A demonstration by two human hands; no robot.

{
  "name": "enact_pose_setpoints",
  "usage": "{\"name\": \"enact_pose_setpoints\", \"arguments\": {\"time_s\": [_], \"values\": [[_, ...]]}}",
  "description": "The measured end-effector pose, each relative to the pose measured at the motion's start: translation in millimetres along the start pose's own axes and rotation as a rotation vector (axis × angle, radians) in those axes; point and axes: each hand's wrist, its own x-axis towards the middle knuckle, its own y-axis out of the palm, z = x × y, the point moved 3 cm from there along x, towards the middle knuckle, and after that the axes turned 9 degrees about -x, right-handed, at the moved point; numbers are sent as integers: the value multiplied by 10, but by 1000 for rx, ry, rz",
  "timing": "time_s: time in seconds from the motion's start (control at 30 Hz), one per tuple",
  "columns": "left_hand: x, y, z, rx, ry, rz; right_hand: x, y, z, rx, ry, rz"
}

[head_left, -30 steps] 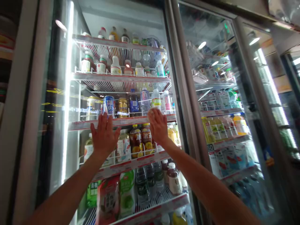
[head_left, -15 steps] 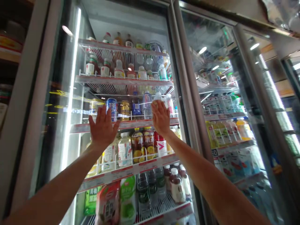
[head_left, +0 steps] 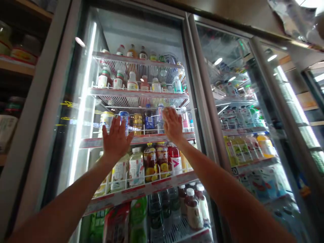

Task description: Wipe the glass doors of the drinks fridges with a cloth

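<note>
Both arms reach up in front of a glass-fronted drinks fridge. My left hand (head_left: 116, 140) is open, its fingers spread and pointing up, near a blue can (head_left: 124, 118) on the middle shelf. My right hand (head_left: 173, 125) is also open, fingers stretched up and closer together, in front of clear bottles (head_left: 160, 113) on that shelf. A pale patch shows by its fingertips; I cannot tell whether it is a reflection. Neither hand holds anything I can make out. Whether the palms touch the glass (head_left: 141, 20) is unclear. Below them stand dark tea bottles (head_left: 150, 160) and a red bottle (head_left: 174, 157).
A metal door frame (head_left: 199, 84) divides this fridge from another glass door on the right, with more bottles (head_left: 235, 148) behind it. Dark shelves with jars (head_left: 25, 50) stand at the left. A bright light strip (head_left: 84, 98) runs up the fridge's left inside.
The view has shifted slightly, so the fridge and shelves sit a little lower in the picture. My left hand appears slightly further right and lower; my right hand has hardly moved.
</note>
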Motion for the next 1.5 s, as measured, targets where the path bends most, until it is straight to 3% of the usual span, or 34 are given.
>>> {"name": "enact_pose_setpoints", "arguments": {"time_s": [0.07,0.13,0.2,0.27,0.33,0.37,0.43,0.53,0.6,0.67,0.77,0.83,0.9,1.0,1.07,1.1,1.23,1.3,1.4,1.5], "values": [[43,11,8,-2,5,-1,-44,-26,196,-4,-176,61],[60,28,16,-8,13,-3,-79,-67,110,-13,-218,90],[52,46,21,-10,21,-10,-67,-95,-196,-35,-84,83],[33,59,19,-6,25,-21,-30,-99,-510,-70,161,55],[11,67,10,-2,31,-25,-6,-89,-595,-92,336,38],[1,71,4,-1,40,-20,-3,-83,-514,-92,339,42],[-19,77,-7,0,67,-2,-30,-80,-164,-73,186,70],[-43,81,-1,4,110,19,-163,-105,382,-29,-179,129],[-54,80,16,13,122,26,-237,-131,425,-17,-271,152],[-62,78,29,21,133,38,-234,-144,160,-38,-163,150],[-68,73,35,29,136,44,-143,-136,-424,-99,245,100],[-71,74,28,26,135,49,-96,-126,-578,-103,412,48],[-76,78,18,14,135,50,-77,-111,-433,-75,331,22],[-79,69,10,6,138,36,-135,-92,3,-41,-21,69],[-64,43,19,17,152,27,-180,-99,102,-32,-125,107],[-45,24,30,24,161,25,-178,-111,43,-33,-90,113],[122,-73,106,48,169,9,-8,-150,-605,-59,338,80],[254,-96,132,64,165,0,142,-133,-823,-56,459,52],[494,-58,119,81,155,-16,353,-74,-714,-50,480,20],[788,46,44,74,168,-12,455,-20,-273,-30,283,16]]}}
